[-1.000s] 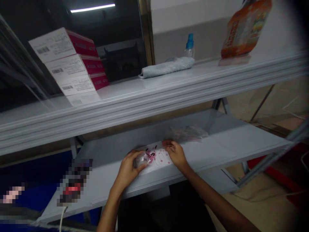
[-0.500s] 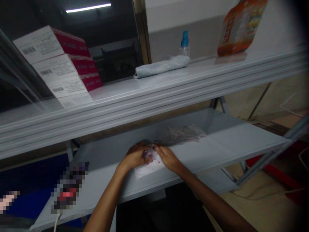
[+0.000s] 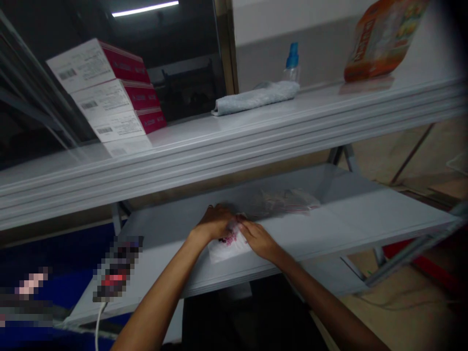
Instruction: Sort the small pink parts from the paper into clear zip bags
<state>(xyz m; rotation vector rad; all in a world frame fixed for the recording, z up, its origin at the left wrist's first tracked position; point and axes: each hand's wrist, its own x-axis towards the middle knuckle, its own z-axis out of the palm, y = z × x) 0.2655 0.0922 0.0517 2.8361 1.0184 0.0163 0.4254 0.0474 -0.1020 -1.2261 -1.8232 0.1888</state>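
Observation:
On the lower grey shelf a flat white sheet or packet [image 3: 221,253] lies between my hands. A cluster of small pink and dark red pieces [image 3: 230,238] shows on it, too small to name. My left hand [image 3: 215,223] is closed over a crumpled clear plastic bag [image 3: 233,225], its fingertips mostly hidden. From the other side my right hand [image 3: 259,239] reaches in with its fingers held together, at the same bag's edge; its thumb is out of sight. Behind the hands lie several clear plastic bags [image 3: 288,201] with reddish edges.
An upper shelf [image 3: 183,146] crosses above the hands. It carries stacked white-and-red boxes [image 3: 120,97], a folded cloth [image 3: 256,97], a blue-topped spray bottle [image 3: 291,66] and an orange pouch [image 3: 380,44]. A blurred-out object [image 3: 117,270] with a white cable sits at left.
The view has shifted, moving the scene slightly right. More of the pink pieces show below my left hand, which has turned and lifted a little. My right hand stays by the bag.

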